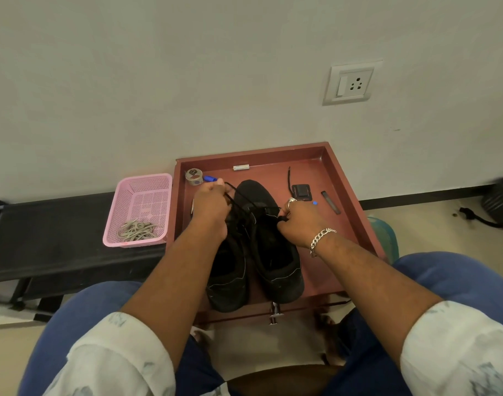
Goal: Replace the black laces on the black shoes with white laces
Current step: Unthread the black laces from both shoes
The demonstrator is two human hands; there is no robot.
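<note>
Two black shoes stand side by side in a reddish-brown tray (344, 190), toes toward the wall. My left arm covers part of the left shoe (228, 284); the right shoe (276, 252) is mostly visible. My left hand (211, 202) grips a black lace (234, 192) and holds it up and to the left over the shoes. My right hand (300, 220) pinches the lace area at the top of the right shoe. White laces (137, 231) lie bundled in a pink basket (143, 195) left of the tray.
In the tray lie a tape roll (193, 176), a blue-capped item (209, 178), a small white stick (241, 167), a loose black lace (288, 180), a small dark device (301, 192) and a dark strip (330, 202). A black bench (44, 238) holds the basket. The wall is close behind.
</note>
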